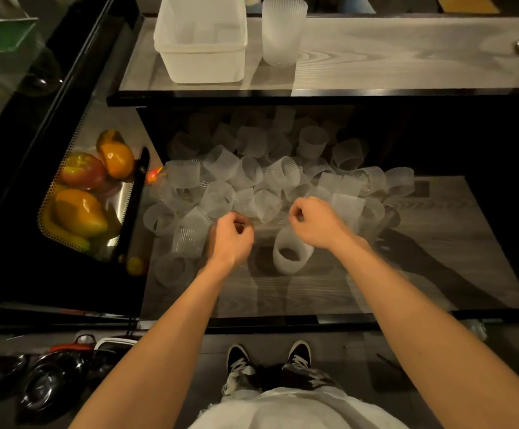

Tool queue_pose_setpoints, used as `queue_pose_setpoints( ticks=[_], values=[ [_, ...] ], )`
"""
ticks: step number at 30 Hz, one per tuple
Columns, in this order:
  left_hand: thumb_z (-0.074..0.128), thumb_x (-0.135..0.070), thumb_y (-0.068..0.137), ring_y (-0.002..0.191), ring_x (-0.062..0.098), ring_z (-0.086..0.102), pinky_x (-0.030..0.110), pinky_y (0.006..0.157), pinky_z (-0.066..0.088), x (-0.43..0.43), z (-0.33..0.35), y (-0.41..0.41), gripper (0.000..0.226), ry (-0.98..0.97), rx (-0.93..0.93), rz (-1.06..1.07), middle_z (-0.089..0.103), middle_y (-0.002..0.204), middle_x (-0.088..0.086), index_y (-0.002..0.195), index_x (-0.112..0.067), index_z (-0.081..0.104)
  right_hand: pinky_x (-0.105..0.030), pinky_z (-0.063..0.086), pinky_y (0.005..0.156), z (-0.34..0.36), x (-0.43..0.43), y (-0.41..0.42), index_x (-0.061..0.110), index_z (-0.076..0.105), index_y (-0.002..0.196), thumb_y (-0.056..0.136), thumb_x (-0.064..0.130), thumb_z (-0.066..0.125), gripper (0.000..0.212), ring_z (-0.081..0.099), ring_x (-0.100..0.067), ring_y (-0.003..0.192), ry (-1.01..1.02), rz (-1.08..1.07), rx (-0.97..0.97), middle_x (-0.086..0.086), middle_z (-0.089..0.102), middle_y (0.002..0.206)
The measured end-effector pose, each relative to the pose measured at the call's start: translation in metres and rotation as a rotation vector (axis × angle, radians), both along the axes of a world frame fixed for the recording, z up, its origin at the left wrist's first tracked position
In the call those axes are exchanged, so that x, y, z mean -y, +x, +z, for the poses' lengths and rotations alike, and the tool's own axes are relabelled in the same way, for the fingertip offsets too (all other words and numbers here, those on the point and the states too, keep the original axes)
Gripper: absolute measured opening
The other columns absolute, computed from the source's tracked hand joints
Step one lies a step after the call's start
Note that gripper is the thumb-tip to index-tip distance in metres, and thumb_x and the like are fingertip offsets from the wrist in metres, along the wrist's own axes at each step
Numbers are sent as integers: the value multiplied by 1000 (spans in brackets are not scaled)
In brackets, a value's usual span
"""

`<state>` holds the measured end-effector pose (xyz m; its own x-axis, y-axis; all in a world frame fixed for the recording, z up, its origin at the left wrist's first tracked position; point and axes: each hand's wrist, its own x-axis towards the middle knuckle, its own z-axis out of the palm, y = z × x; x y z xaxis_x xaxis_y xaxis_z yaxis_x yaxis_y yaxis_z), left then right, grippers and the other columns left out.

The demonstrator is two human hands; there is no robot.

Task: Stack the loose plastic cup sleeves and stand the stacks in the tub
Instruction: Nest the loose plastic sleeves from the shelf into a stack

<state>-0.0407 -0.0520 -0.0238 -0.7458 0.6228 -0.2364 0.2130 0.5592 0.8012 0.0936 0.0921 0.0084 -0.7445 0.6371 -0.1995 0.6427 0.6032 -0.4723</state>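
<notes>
Sleeves [252, 178] lie heaped on the worktop [313, 292], with one stack [292, 252] upright between the hands. They look light, thin and springy, so they are probably best pinched at the rim. The left hand [231, 235] and right hand [312, 221] are curled, with nothing plainly held. The tub [202, 66] sits on the shelf [375, 57], whose edge overhangs the heap.

The cup sleeves [283, 173] were frosted white with fine vertical ribs; the tub [205, 68] was milky white. The counter [313, 292] showed grey wood grain. The fruit [80, 212] was orange and red.
</notes>
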Motion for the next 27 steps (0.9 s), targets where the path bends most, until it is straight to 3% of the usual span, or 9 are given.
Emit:
queue_pose_setpoints(
  ticks=[3, 6, 10, 12, 15, 17, 22, 25, 27],
  values=[
    [64, -22, 86, 107, 25, 62, 39, 96, 52, 20, -1, -24, 22, -118, -123, 145, 64, 112, 3, 108, -21, 65, -34, 50, 74, 5, 23, -31, 17, 66, 89, 91, 15, 54, 13, 60, -19, 87, -32, 30, -20, 2, 66, 89],
    [70, -28, 82, 126, 40, 49, 46, 105, 45, 49, -7, -42, 47, -241, -205, 208, 47, 136, 16, 124, -15, 55, -33, 48, 68, 0, 50, -65, 11, 67, 84, 88, 17, 57, 13, 61, -25, 81, -174, 63, -21, -4, 67, 80],
    [74, -42, 81, 145, 43, 28, 53, 117, 31, 81, -24, -64, 88, -416, -94, 185, 28, 158, 15, 153, -21, 29, -35, 52, 70, -23, 82, -101, 7, 68, 97, 90, 27, 63, 22, 64, -24, 83, -463, 45, 35, -8, 69, 90],
    [68, -53, 75, 148, 37, 29, 52, 119, 31, 87, -33, -72, 95, -462, -49, 124, 30, 160, 12, 156, -24, 28, -42, 58, 85, -37, 94, -112, 11, 68, 109, 87, 29, 66, 29, 67, -26, 96, -587, 0, 30, -11, 72, 106],
    [61, -55, 65, 134, 37, 50, 48, 107, 47, 89, -41, -76, 88, -440, -11, 103, 50, 146, 14, 145, -22, 45, -44, 47, 108, -48, 106, -126, 13, 61, 133, 90, 29, 64, 46, 59, -29, 124, -681, -20, -18, -11, 65, 131],
    [64, -53, 64, 126, 37, 56, 46, 101, 52, 89, -38, -73, 81, -441, -15, 83, 57, 138, 13, 138, -22, 52, -39, 41, 112, -48, 110, -129, 10, 54, 139, 97, 28, 58, 46, 52, -30, 132, -730, -66, -18, -11, 58, 140],
    [84, -49, 55, 125, 31, 57, 46, 102, 52, 89, -41, -67, 94, -389, 82, -18, 57, 139, 5, 141, -35, 46, -44, 48, 96, -63, 110, -122, 5, 50, 139, 94, 34, 58, 54, 57, -39, 124, -837, -328, -28, -20, 58, 136],
    [78, -52, 47, 121, 26, 57, 46, 99, 54, 90, -65, -71, 95, -365, 122, -40, 56, 133, 2, 135, -46, 43, -34, 52, 75, -72, 107, -116, 2, 55, 133, 92, 33, 65, 53, 64, -27, 94, -889, -406, -60, -11, 62, 111],
    [78, -42, 51, 119, 26, 58, 46, 98, 55, 89, -73, -70, 90, -328, 143, -77, 55, 132, 0, 135, -43, 45, -29, 47, 68, -78, 104, -112, -1, 56, 129, 94, 32, 65, 48, 61, -23, 92, -917, -445, -62, -11, 60, 107]
  ],
)
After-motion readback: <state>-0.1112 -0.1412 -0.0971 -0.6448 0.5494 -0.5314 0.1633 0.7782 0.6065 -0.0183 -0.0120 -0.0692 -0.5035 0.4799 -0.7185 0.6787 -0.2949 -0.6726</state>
